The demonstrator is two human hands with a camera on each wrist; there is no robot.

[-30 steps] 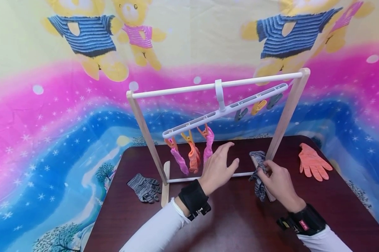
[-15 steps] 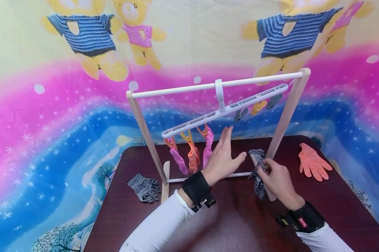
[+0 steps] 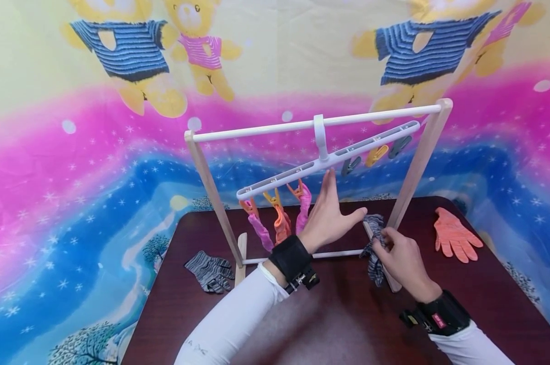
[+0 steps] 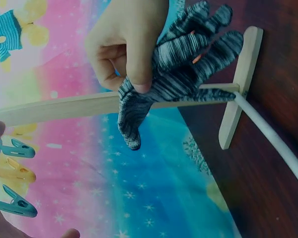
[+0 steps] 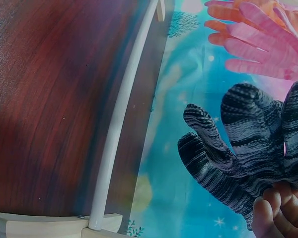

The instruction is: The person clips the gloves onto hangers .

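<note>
Between thumb and curled fingers, the right hand (image 3: 405, 261) pinches a grey-black knit glove (image 3: 373, 268) in front of the rack's right post; in the left wrist view the glove (image 4: 179, 69) hangs with its fingers spread. The left hand (image 3: 332, 218) is raised with straight fingers, its fingertips at the underside of the white hanger (image 3: 284, 178), near the middle; whether they touch it, I cannot tell. Pink and orange gloves (image 3: 281, 223) hang from clips on the hanger's left half. A grey clip (image 3: 350, 166), a yellow clip (image 3: 376, 155) and another grey clip (image 3: 399, 147) hang bare on its right half.
The hanger hooks over the top bar (image 3: 256, 130) of a wood-and-white rack. A grey glove (image 3: 209, 272) lies on the dark table (image 3: 339, 324) at left, an orange glove (image 3: 455, 235) at right. Behind stands a patterned cloth (image 3: 97, 218).
The left hand has risen and shifted right, up to the hanger, with its fingers extended. The right hand stays nearly in place with the grey-black glove.
</note>
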